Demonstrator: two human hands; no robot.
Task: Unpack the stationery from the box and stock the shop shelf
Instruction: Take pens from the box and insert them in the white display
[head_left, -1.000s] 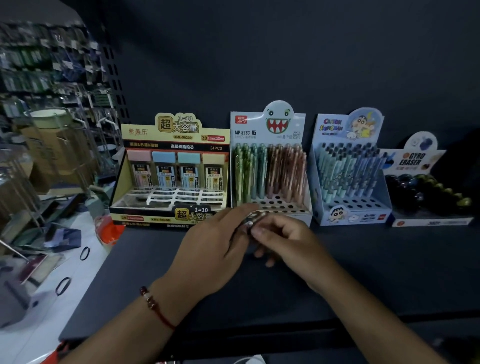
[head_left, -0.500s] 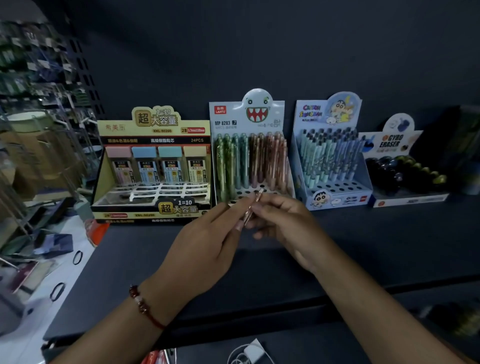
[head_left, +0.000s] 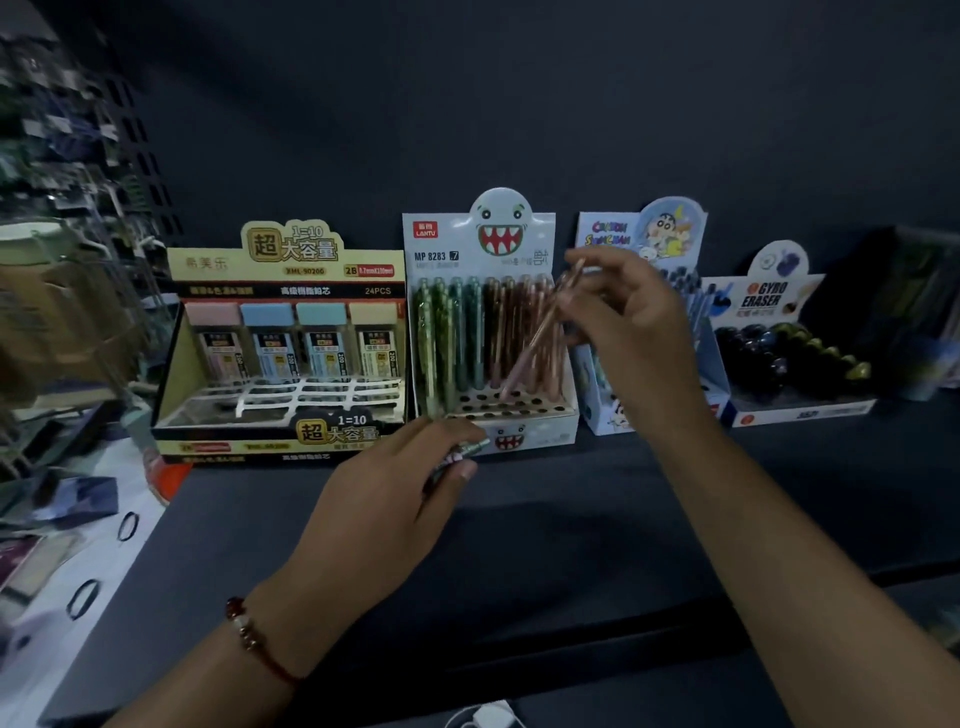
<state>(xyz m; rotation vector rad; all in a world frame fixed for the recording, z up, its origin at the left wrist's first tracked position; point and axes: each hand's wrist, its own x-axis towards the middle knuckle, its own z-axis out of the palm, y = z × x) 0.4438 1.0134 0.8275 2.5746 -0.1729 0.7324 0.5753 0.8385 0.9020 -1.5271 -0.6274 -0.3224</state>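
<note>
Right hand (head_left: 631, 332) pinches pink mechanical pencil (head_left: 535, 340), tilted, tip down over hole grid of shark display box (head_left: 519, 415) on dark shelf (head_left: 571, 519). Left hand (head_left: 395, 499) grips small bundle of pencils (head_left: 465, 452) just in front of box. Lead-refill box (head_left: 280, 343) left; cartoon pen box (head_left: 613, 415), Gyro Eraser box (head_left: 800, 410) right.

On the shelf (head_left: 519, 519) I see the lead box (head_left: 280, 353) at ten o'clock, pencil display (head_left: 488, 332) at twelve, eraser box (head_left: 789, 353) at two.
</note>
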